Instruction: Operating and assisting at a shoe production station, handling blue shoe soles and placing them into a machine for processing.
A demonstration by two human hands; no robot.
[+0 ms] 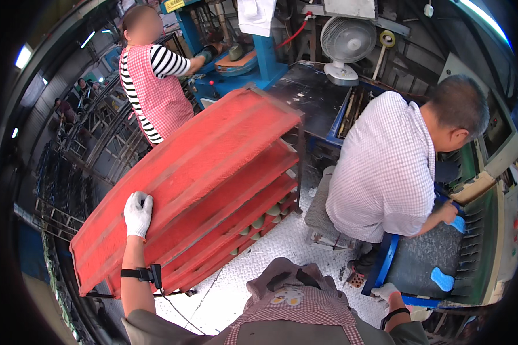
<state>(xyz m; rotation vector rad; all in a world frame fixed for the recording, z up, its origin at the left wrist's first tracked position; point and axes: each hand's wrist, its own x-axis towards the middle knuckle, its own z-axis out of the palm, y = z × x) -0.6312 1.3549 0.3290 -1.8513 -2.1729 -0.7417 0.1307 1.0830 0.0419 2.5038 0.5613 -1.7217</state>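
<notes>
My left hand [138,214], in a white glove, lies on the top of a red, fabric-like rack [195,167] with several tiers. Its fingers are near each other on the sloping surface, and nothing shows in them. At lower right my right hand [385,292], also gloved in white, is at the blue edge [381,276] of a dark-topped table, its fingers bent over that edge. A light-blue hourglass-shaped piece [442,279] lies on the dark tabletop [420,256] beyond this hand. A second light-blue piece [458,224] is by a co-worker's hand [446,211].
Close on my right a co-worker in a checked shirt [385,167] sits on a padded stool [322,207], leaning over the table. Farther left another person in a red apron [158,86] stands at a blue press [267,52]. Greenish rounded pieces [259,222] rest on the lower tiers.
</notes>
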